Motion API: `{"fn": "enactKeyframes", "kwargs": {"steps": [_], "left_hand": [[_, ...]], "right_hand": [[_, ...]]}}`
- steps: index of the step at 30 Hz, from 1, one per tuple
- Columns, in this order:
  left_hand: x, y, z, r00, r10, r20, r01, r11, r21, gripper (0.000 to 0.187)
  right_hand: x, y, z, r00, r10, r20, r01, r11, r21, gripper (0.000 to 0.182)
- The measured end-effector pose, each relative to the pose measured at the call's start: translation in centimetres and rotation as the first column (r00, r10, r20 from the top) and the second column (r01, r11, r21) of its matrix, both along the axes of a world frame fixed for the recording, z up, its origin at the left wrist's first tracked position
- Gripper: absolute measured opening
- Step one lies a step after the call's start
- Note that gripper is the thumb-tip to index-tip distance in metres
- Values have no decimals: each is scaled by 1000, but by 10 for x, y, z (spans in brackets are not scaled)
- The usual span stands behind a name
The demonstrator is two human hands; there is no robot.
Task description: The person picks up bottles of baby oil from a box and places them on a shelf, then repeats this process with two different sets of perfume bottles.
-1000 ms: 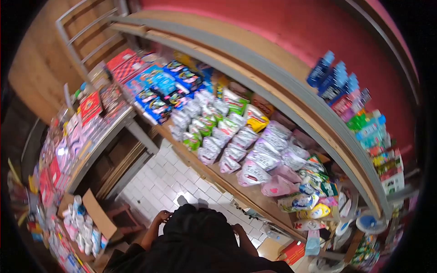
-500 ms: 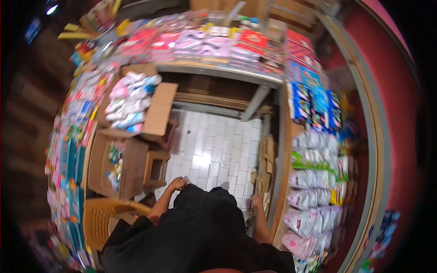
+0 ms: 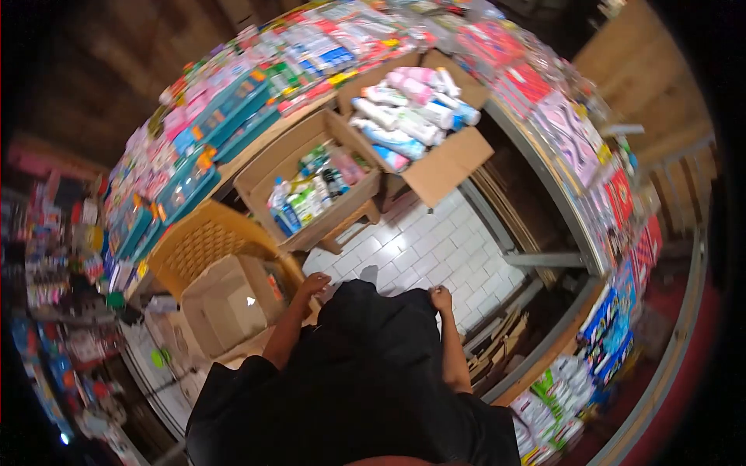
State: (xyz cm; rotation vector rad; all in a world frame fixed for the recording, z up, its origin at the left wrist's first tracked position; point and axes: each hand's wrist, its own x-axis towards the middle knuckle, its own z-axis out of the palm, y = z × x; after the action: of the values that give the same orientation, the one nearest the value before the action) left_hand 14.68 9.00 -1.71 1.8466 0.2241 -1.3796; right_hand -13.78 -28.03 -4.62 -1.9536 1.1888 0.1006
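Note:
My left hand (image 3: 315, 284) hangs beside the black clothing (image 3: 373, 365), its fingers apart and loosely bent, with nothing visible in them. It is nearest to the yellow woven plastic chair (image 3: 214, 233), on which an open cardboard box (image 3: 225, 311) sits. My right hand (image 3: 440, 298) is closed at the right edge of the clothing, above the tiled floor. Whatever its curled fingers hold, if anything, is hidden. Ahead stand an open carton of bottles and packs (image 3: 252, 182) and another carton of white and pink bottles (image 3: 451, 167).
Counters piled with packaged goods (image 3: 326, 50) curve around me. Teal baskets (image 3: 186, 186) stand at the left. A grey frame leg (image 3: 548, 260) and flattened cardboard (image 3: 501, 342) lie to the right. White floor tiles (image 3: 412, 241) show ahead.
My view has turned left, so the cartons and chair now appear nearer the middle. The left hand's fingers look looser; the right hand has come up beside the clothing.

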Motion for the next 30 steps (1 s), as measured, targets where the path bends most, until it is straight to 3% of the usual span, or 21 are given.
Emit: {"fn": "enactKeyframes", "kwargs": {"steps": [2, 4, 6, 10, 14, 15, 17, 21, 24, 27, 30], "left_hand": [[-3, 11, 4, 997, 63, -41, -64, 998, -26, 35], [-9, 16, 9, 992, 114, -59, -117, 992, -51, 37], [-18, 18, 19, 987, 153, -54, -157, 985, -73, 39], [-38, 15, 28, 960, 279, 29, -275, 956, -97, 40], [-41, 15, 30, 939, 332, 95, -317, 938, -141, 43], [-43, 10, 36, 895, 441, 66, -426, 890, -161, 42], [-34, -2, 66, 774, 633, 10, -620, 762, -185, 40], [-15, -23, 103, 575, 817, 54, -782, 567, -259, 35], [-6, -33, 140, 478, 876, 61, -836, 475, -275, 34], [-3, -41, 149, 407, 912, 47, -861, 400, -313, 35], [1, -46, 165, 361, 931, 50, -886, 359, -293, 36]], "right_hand": [[56, -4, -16, 990, 96, 102, -102, 993, 58, 24], [119, 0, 22, 948, 219, 230, -240, 969, 66, 21], [174, 2, 45, 884, 280, 375, -369, 910, 191, 17], [280, 21, 155, 804, 437, 403, -595, 599, 537, 19], [370, 49, 232, 686, 582, 437, -692, 335, 639, 21], [389, 58, 240, 660, 606, 444, -699, 280, 658, 20], [426, 77, 226, 651, 597, 469, -689, 205, 695, 20], [486, 124, 147, 628, 638, 444, -660, 135, 739, 18], [510, 166, 112, 537, 773, 337, -670, 148, 727, 24], [515, 206, 82, 481, 841, 248, -761, 260, 594, 25], [523, 243, 45, 163, 986, 28, -926, 143, 349, 41]]}}
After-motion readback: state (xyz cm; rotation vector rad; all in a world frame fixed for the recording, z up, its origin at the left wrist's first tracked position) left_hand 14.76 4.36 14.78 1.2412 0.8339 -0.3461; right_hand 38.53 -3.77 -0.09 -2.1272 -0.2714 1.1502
